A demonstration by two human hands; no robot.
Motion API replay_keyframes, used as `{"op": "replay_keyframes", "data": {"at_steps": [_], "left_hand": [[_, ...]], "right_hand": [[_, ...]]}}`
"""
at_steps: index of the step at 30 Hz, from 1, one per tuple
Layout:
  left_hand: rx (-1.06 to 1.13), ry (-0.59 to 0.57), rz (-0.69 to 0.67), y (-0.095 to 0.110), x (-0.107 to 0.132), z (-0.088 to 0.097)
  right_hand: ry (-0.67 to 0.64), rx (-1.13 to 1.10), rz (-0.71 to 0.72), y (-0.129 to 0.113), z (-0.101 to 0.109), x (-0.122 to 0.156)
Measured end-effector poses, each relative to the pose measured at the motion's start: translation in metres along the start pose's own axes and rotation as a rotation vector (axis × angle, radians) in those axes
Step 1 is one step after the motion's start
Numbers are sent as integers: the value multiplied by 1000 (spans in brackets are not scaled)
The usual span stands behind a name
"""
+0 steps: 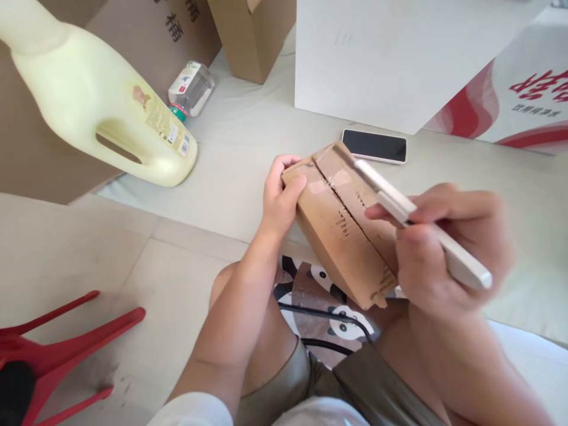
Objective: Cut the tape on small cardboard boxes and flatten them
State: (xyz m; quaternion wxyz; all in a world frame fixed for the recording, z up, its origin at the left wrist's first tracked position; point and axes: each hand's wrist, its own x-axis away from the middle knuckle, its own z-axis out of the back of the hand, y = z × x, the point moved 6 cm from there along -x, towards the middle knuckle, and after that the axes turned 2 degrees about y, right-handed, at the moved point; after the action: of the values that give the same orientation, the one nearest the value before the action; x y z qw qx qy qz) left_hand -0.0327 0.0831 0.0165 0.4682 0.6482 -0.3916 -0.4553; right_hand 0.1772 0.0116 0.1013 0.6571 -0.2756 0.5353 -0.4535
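A small brown cardboard box (331, 236) is held tilted above my lap, its top seam crossed by a piece of clear tape and several small cuts. My left hand (284, 189) grips the far left corner, thumb on top and fingers behind. In my right hand (444, 242) is a white utility knife (390, 198), fingers wrapped round its handle. Its blade end points at the far edge of the box, near the seam; whether it touches the cardboard I cannot tell.
A phone (375, 145) lies on the pale table (235, 195) behind the box. A big yellowish jug (84, 106) and a clear bottle (193, 89) are at the left. White box (355, 65) and cartons stand behind. A red stool (66, 337) is on the floor.
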Motion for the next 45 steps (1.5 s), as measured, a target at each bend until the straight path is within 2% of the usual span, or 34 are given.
{"op": "replay_keyframes", "data": {"at_steps": [3, 6, 9, 15, 20, 29, 39, 45], "left_hand": [[19, -13, 5, 0, 1, 0], [22, -9, 15, -1, 1, -1], [28, 14, 30, -1, 0, -1], [50, 32, 13, 0, -1, -2], [58, 37, 7, -1, -1, -1], [68, 20, 33, -2, -1, -1], [76, 17, 50, -2, 0, -2], [79, 24, 49, -3, 0, -1]], "right_hand": [[45, -47, 27, -2, -6, -3], [100, -71, -17, 4, -4, -6], [113, -98, -54, 9, -2, -7], [99, -74, -36, 9, -1, -6], [51, -86, -68, 8, -3, -4], [-57, 139, -91, 4, -3, -2], [-189, 159, -50, 3, -13, -10], [-179, 125, -97, 3, -12, -9]]}}
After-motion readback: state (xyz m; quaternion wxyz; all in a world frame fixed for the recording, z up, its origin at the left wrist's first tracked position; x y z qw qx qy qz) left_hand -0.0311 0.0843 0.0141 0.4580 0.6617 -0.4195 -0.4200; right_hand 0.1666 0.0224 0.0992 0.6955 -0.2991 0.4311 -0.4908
